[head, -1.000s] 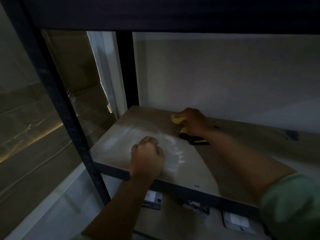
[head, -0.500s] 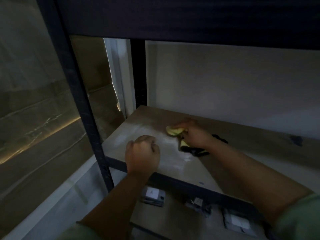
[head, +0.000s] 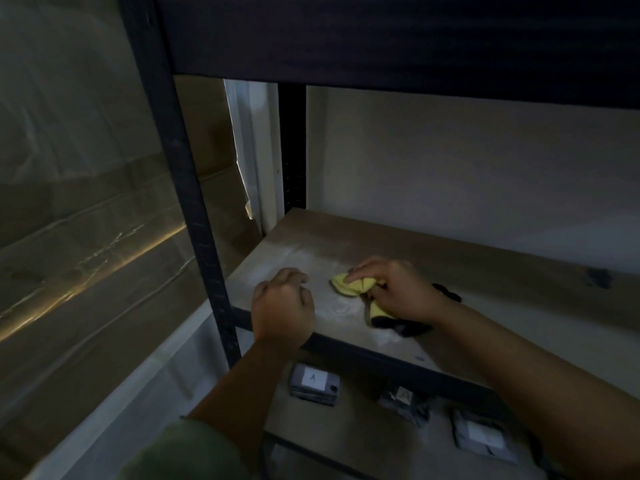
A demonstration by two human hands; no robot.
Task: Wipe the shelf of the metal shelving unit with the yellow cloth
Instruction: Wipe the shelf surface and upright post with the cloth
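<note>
The brown shelf board (head: 502, 299) of the dark metal shelving unit (head: 180, 174) carries a pale dusty smear near its front left. My right hand (head: 398, 292) presses the bunched yellow cloth (head: 349, 285) with a dark edge onto that smear. My left hand (head: 282, 306) is curled into a fist, resting at the shelf's front edge just left of the cloth, with nothing seen in it.
A dark beam of the shelf above (head: 398, 39) hangs low over the work area. On the lower shelf lie several small grey packs, one labelled (head: 313, 382). A dark smudge (head: 597, 277) marks the board at far right. Cardboard and plastic sheeting (head: 86, 237) stand left.
My right hand has dragged the cloth from the back of the shelf toward the front, over the dusty patch. My left fist stays at the front edge. The view has shifted.
</note>
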